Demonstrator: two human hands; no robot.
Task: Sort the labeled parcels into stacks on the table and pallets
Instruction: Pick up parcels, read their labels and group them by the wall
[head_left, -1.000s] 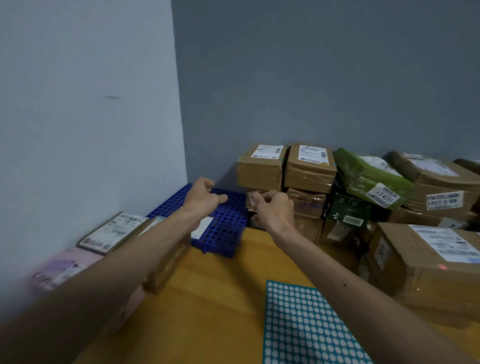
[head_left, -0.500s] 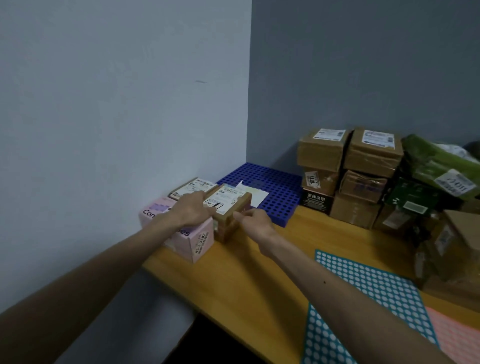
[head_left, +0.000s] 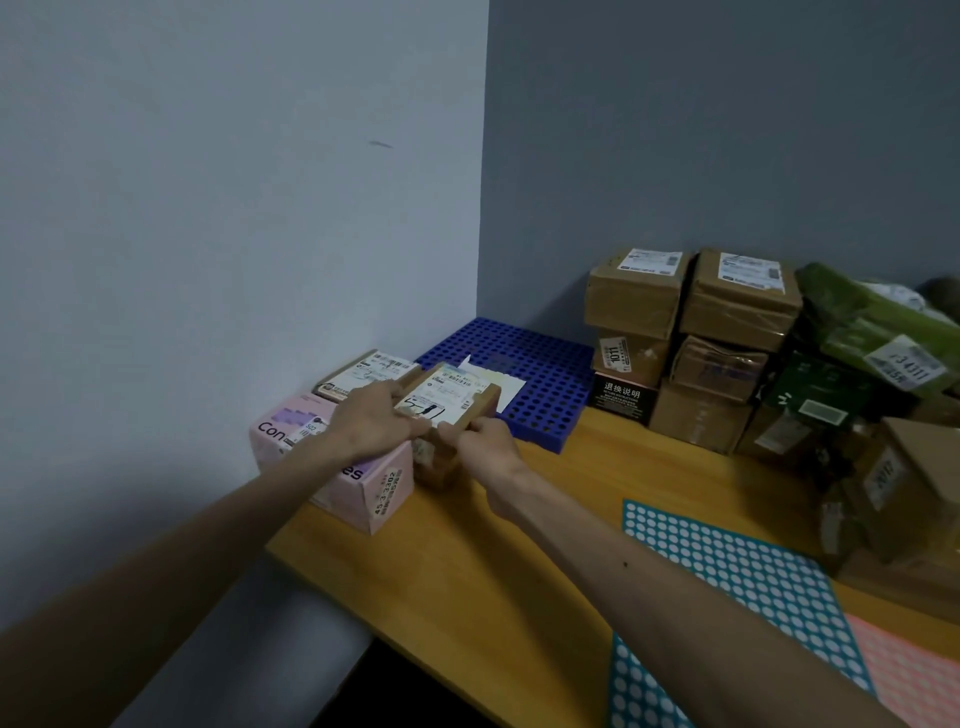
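Leftmost, the pink box (head_left: 332, 467) sits against the wall. The small brown parcel (head_left: 452, 410) stands tight beside it on the table (head_left: 519, 545), label up (probably so its handwritten mark can be read). The left hand (head_left: 371, 423) grips the parcel's left edge and the right hand (head_left: 485, 449) pinches the near corner, seemingly squaring it up. Beyond lies the blue pallet (head_left: 545, 374), with stacked parcels (head_left: 691, 332) further right.
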